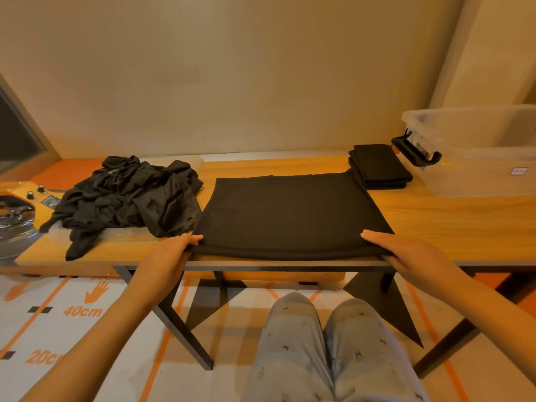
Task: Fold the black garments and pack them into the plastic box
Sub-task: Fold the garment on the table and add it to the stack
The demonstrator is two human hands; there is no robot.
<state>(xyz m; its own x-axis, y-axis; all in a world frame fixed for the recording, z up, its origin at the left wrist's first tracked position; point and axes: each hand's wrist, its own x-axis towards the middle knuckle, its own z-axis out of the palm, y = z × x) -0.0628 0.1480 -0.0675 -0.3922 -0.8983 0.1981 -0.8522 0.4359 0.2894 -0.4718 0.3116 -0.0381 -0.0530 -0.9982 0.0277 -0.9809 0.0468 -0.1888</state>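
At the near edge of the long wooden table (452,227), I have the flat, rectangular black fabric garment (290,216) spread square in front of me, its hem lying along the table's lip. My left hand (171,256) pinches the near left corner, thumb on top and fingers tucked beneath. My right hand (406,253) grips the near right corner the same way. I take both corners at once so the hem will lift level and, I judge, fold away from me without skewing.

The crumpled heap of black garments (127,195) lies just beside it on my left, within reach for the next pick. The neat stack of folded black garments (380,166) sits at the far right corner of the spread piece, near the clear plastic box (478,169) at the table's right end, so packing should be a short carry. I see nothing black in the box, so packing looks not yet begun.
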